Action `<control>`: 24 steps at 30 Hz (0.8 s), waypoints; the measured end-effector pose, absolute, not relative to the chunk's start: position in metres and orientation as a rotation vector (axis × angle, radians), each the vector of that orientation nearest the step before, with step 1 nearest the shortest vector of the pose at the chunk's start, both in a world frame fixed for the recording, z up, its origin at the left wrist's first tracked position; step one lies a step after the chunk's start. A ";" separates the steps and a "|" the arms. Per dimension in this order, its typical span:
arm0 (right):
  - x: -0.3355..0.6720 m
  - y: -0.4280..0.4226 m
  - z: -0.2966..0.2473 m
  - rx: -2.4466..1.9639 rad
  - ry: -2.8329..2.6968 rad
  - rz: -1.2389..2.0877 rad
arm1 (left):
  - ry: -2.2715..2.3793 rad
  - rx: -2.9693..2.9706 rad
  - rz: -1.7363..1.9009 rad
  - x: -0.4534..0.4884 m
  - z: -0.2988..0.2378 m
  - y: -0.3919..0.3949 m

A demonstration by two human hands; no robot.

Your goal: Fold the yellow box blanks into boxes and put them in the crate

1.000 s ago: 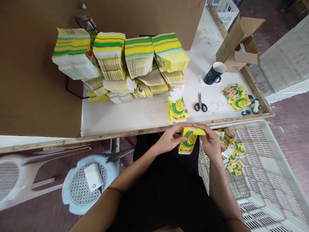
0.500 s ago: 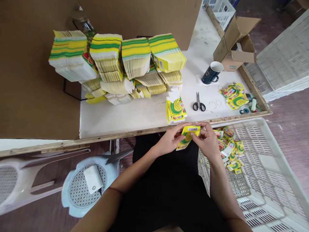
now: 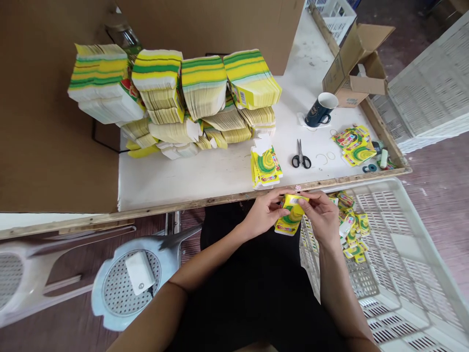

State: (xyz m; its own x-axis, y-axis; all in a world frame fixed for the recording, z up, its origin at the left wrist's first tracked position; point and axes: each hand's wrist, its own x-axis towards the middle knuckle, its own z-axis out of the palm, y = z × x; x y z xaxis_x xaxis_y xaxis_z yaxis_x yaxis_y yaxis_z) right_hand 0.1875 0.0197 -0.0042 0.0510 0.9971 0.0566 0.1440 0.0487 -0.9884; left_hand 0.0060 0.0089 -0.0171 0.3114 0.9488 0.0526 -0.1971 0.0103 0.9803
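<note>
Between both hands, just in front of the table edge, is a small yellow and green printed carton (image 3: 289, 222). My left hand (image 3: 262, 215) pinches its left side, and my right hand (image 3: 322, 215) grips its upper right corner with the thumb on the front. The carton's back and some fingertips are hidden. Right behind my hands, a small pile of flat yellow cartons (image 3: 266, 166) lies on the table. Tall stacks of flat cartons (image 3: 205, 80) stand farther back on the left.
Scissors (image 3: 301, 155), a dark mug (image 3: 321, 110) and more flat cartons (image 3: 354, 145) lie on the white table (image 3: 176, 181). At its right end sits an open cardboard box (image 3: 355, 73). A white plastic crate (image 3: 414, 234) holding small cartons stands at my right, a stool (image 3: 110, 303) at left.
Both hands have shifted slightly right and toward me with the carton. It is turned more upright, so more of its printed front shows. The camera view has moved a little.
</note>
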 end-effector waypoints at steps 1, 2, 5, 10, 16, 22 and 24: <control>0.192 0.018 0.000 -1.324 -1.310 0.969 | 0.854 1.308 1.118 0.008 -0.018 0.010; 0.199 0.017 0.005 -1.369 -1.336 0.842 | 0.911 1.429 1.161 0.008 -0.019 0.013; 0.228 0.015 0.021 -1.601 -1.442 0.306 | 1.235 1.834 1.172 0.000 -0.026 0.028; 0.241 0.018 0.020 -1.731 -1.492 0.421 | 1.556 2.068 1.004 -0.020 -0.047 0.050; 0.179 0.031 -0.013 -1.450 -1.064 1.191 | 1.218 2.190 1.345 -0.018 -0.045 0.025; 0.165 0.033 -0.012 -1.294 -0.803 1.245 | 0.946 1.737 1.479 -0.012 -0.026 0.009; 0.165 0.027 -0.009 -1.257 -0.844 1.305 | 0.896 1.365 1.448 -0.013 -0.022 0.014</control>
State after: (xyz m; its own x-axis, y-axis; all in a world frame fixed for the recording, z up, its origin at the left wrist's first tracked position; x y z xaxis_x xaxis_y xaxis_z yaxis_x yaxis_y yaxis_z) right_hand 0.1647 0.0272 -0.0085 0.1448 0.9696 -0.1971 -0.2184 -0.1630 -0.9622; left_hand -0.0126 0.0136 -0.0221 0.0421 0.9475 0.3170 -0.1390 -0.3086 0.9410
